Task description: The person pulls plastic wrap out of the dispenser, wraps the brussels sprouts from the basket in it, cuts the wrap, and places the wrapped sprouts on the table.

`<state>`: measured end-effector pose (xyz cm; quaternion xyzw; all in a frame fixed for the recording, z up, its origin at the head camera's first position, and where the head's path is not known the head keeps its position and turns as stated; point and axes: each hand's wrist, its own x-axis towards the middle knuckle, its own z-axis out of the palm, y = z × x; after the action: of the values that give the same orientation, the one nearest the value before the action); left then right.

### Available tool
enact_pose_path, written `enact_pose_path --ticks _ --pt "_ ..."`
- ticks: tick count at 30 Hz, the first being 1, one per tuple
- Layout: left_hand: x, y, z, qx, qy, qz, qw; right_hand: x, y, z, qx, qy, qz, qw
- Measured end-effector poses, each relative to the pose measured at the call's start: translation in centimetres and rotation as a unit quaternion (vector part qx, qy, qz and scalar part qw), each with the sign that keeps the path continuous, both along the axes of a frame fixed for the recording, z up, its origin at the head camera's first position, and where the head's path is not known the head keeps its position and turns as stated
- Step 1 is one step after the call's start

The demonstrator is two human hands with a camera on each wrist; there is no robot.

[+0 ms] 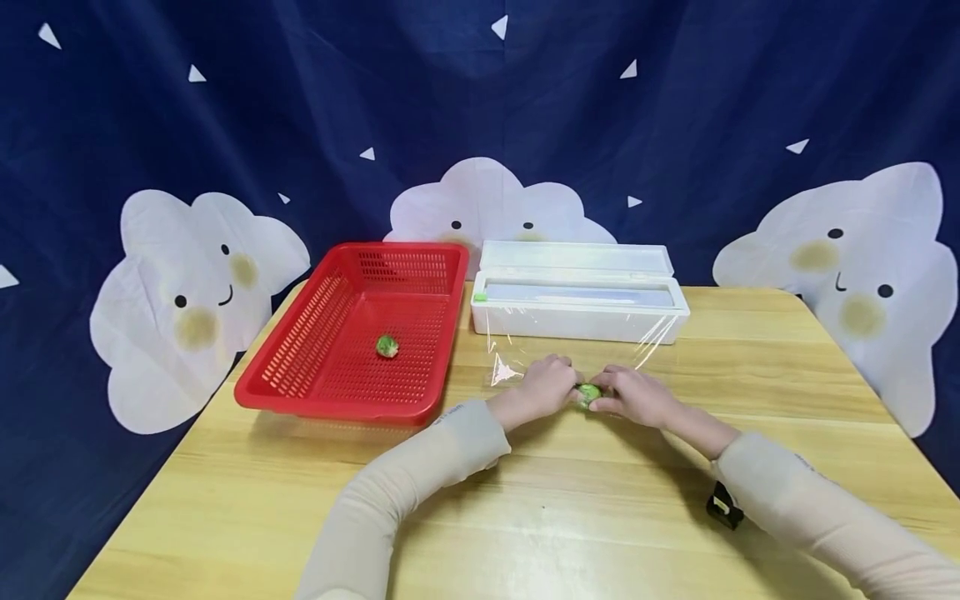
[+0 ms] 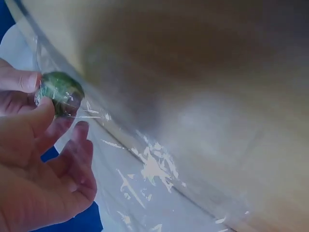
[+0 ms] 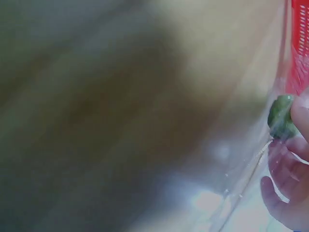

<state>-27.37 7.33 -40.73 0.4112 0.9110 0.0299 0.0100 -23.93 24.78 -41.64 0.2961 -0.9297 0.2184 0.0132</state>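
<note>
A green Brussels sprout (image 1: 588,395) with clear cling film (image 1: 504,372) round it is held between both hands above the table. My left hand (image 1: 547,385) pinches it from the left; in the left wrist view its thumb presses on the film-covered sprout (image 2: 60,92). From the other side my right hand (image 1: 636,396) grips the same sprout, thumb against it in the right wrist view. The film runs from the hands back to a white cling film box (image 1: 577,325) with its lid raised. Fingers behind the sprout are partly hidden.
A red perforated basket (image 1: 345,406) stands to the left, with another Brussels sprout (image 1: 387,346) inside. A small black object (image 1: 724,506) lies by the right forearm. The wooden table (image 1: 540,533) ends at a dark blue cloud-patterned curtain (image 1: 495,100).
</note>
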Motion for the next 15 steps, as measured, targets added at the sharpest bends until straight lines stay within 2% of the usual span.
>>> enact_pose_path --ticks 4,6,8,10,13,15 --pt "-0.4 -0.1 0.4 0.0 -0.026 0.02 0.9995 -1.0 0.4 0.2 -0.027 -0.062 0.019 0.9975" --pt "-0.5 -0.1 0.4 0.006 -0.022 0.04 0.999 -1.5 0.6 0.2 -0.035 -0.093 0.025 0.9947" --pt "-0.4 -0.1 0.3 0.022 -0.001 0.056 0.9982 -2.0 0.8 0.2 -0.039 -0.122 0.027 0.9913" --pt "-0.1 -0.1 0.1 0.042 0.035 0.058 0.9968 -2.3 1.0 0.0 -0.04 -0.141 0.025 0.9889" --pt "0.3 -0.3 -0.3 0.056 0.092 0.041 0.9934 -2.7 1.1 -0.1 -0.053 -0.164 0.015 0.9849" --pt "0.6 -0.4 -0.6 0.05 0.112 0.028 0.992 -3.0 1.1 -0.1 -0.061 -0.172 0.006 0.9832"
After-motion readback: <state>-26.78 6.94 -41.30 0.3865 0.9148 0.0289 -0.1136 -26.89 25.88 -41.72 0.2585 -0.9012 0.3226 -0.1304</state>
